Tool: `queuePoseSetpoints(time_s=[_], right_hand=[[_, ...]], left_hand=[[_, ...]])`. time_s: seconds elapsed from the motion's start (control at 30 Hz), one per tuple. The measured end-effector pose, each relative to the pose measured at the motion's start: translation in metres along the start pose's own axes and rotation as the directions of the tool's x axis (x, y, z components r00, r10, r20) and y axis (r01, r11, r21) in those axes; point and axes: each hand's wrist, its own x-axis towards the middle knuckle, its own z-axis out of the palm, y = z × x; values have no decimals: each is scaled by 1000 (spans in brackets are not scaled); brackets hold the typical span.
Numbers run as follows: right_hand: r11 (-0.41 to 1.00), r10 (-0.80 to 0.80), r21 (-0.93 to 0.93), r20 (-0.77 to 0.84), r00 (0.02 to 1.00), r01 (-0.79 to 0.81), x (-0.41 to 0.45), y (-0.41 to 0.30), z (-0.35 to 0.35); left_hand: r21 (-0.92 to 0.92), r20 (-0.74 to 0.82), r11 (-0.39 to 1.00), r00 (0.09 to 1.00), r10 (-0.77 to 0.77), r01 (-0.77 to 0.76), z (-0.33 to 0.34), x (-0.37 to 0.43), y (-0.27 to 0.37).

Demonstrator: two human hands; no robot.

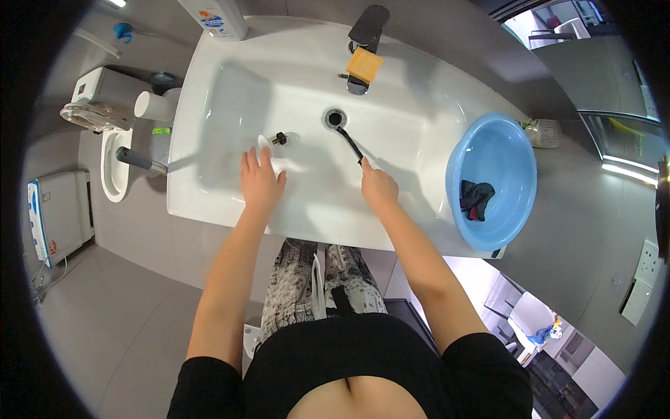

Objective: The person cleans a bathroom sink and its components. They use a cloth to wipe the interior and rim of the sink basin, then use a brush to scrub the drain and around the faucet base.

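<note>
My right hand (379, 187) grips a thin black brush-like tool (349, 143) whose far end is at the rim of the drain hole (334, 119). Both are in a white washbasin (314, 194). On the basin floor to the left lies a pop-up drain stopper, its white cap (264, 142) facing left and its dark threaded end (280, 138) facing right. My left hand (263, 180) is at the cap with fingers stretched out and thumb apart. Whether the fingertips touch the cap is hard to tell.
A yellow sponge (365, 65) rests on the dark faucet (368, 29). On the basin's right end stands a blue plastic tub (515, 209) holding a dark cloth (476, 199). A white bottle (220, 21) stands at the back left corner. A toilet (116, 173) is to the left.
</note>
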Motion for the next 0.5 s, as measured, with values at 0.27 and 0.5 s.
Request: queuePoseSetpoints(time_s=[0.27, 0.5], right_hand=[[998, 50, 48, -12, 999, -49, 7, -2, 6], [998, 35, 51, -44, 998, -32, 17, -8, 0]], left_hand=[[58, -52, 997, 998, -38, 41, -12, -13, 13], [-39, -134, 999, 991, 6, -11, -18, -11, 19]])
